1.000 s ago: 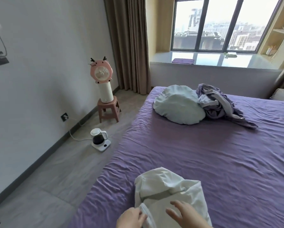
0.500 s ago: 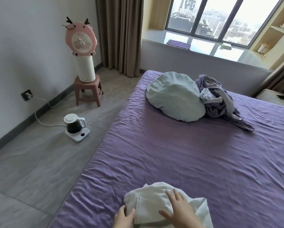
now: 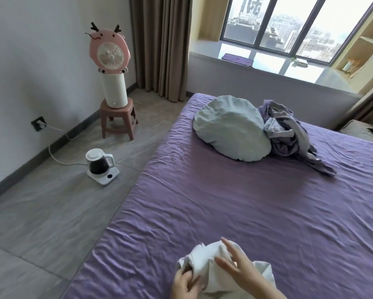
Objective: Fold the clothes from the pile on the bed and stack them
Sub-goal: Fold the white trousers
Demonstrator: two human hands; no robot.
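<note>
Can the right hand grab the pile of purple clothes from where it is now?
Probably not yet. The right hand is over the white garment at the near edge of the bed; the purple clothes pile lies far across it. Nothing blocks the way.

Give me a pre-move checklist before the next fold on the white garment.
1. Left hand grips the white garment at its left edge: ok.
2. Right hand fingers straight over the garment, ready to press: ok.
3. Garment flat enough to fold: not ok, it is bunched and creased.
4. Bare purple sheet beyond the garment to spread it: ok.
5. Pile of clothes apart from the work spot, beside the pale pillow: ok.
6. Stack of folded items to put it on: cannot tell, none in view.
</note>
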